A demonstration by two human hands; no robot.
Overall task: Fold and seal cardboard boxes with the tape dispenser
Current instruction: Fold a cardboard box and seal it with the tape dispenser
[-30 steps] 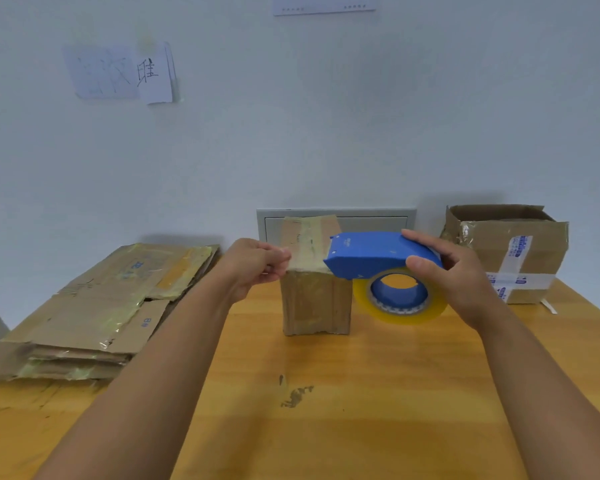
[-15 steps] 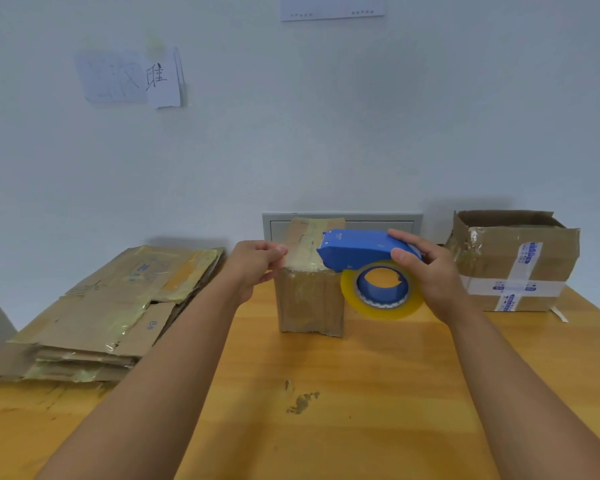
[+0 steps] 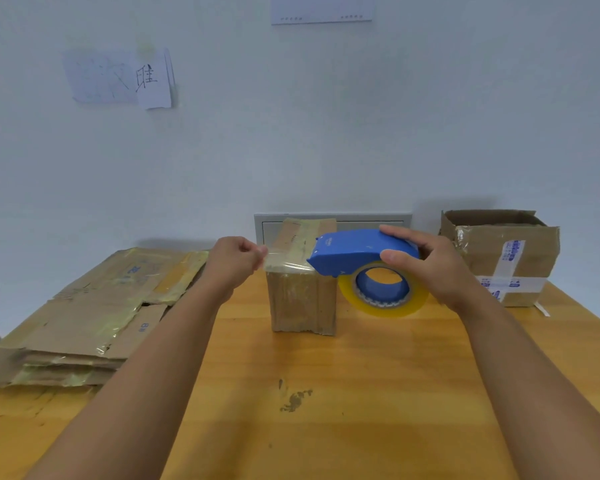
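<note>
While left hand (image 3: 234, 263) pinches tape (image 3: 284, 261), dispenser (image 3: 357, 252) overhangs box (image 3: 303, 299) edge.

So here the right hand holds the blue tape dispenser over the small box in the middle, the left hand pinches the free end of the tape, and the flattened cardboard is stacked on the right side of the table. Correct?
Not quite. In the head view the flattened cardboard stack lies on the left side of the table; the right side has an open box. The rest holds: the right hand holds the blue tape dispenser over the small box, and the left hand pinches the tape end.
</note>
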